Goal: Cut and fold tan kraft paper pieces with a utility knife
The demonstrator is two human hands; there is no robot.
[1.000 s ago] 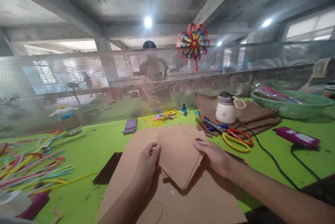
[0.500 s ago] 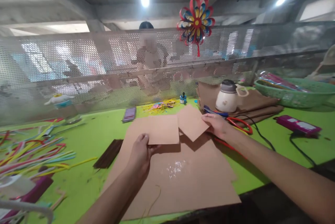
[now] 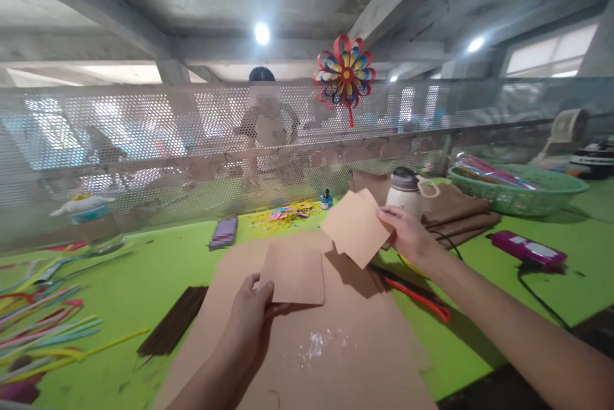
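Note:
My left hand (image 3: pixel 252 317) pinches the lower left edge of a tan cardboard piece (image 3: pixel 296 274), held low over a large brown cardboard sheet (image 3: pixel 364 346). Up and to the right, my right hand (image 3: pixel 405 231) grips two overlapping cardboard pieces (image 3: pixel 357 228) by their right edge, above the sheet. The pieces in the two hands are apart. Shiny clear specks (image 3: pixel 320 341) lie on the large sheet. Below my right hand are red-handled scissors (image 3: pixel 417 298), partly hidden.
Brown strips (image 3: pixel 175 320) and colourful pipe cleaners (image 3: pixel 48 327) lie left on the green table. A white thermos (image 3: pixel 403 192), brown cloth (image 3: pixel 460 212), green basket (image 3: pixel 518 189) and purple power strip (image 3: pixel 527 250) stand right. A person (image 3: pixel 268 122) is behind the mesh partition (image 3: pixel 167 135).
The cardboard in my left hand has moved down and left, away from the pieces in my right hand. My right hand has lifted its pieces slightly clear. The camera view has tilted up.

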